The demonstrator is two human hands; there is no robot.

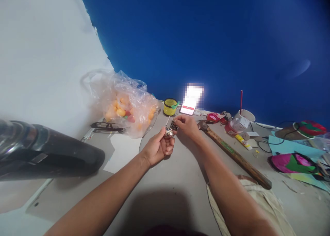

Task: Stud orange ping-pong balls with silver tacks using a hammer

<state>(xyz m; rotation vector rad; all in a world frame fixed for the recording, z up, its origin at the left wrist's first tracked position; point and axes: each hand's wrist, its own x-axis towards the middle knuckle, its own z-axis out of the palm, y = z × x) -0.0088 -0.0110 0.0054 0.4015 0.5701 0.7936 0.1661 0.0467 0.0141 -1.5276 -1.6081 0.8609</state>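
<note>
My left hand (159,146) is closed around a small shiny metallic round piece (169,132) with dark spots or holes, gripped between thumb and fingers. My right hand (187,126) is pinched just beyond it, at a small dark beaded-looking piece (174,126). The two pieces touch or nearly touch; whether they are joined I cannot tell. A yellow pot (169,107) with a dark rim and a green handle-like part stands behind the hands. Next to it a lit phone (188,108) leans upright against the wall.
A clear plastic bag (123,105) of orange and red items lies at left, beside eyeglasses (107,126) and a dark cylinder (69,150). On the right are a wooden-handled hammer (237,155), a white cup (243,120), a glue tube (243,142) and a cloth bag (265,201).
</note>
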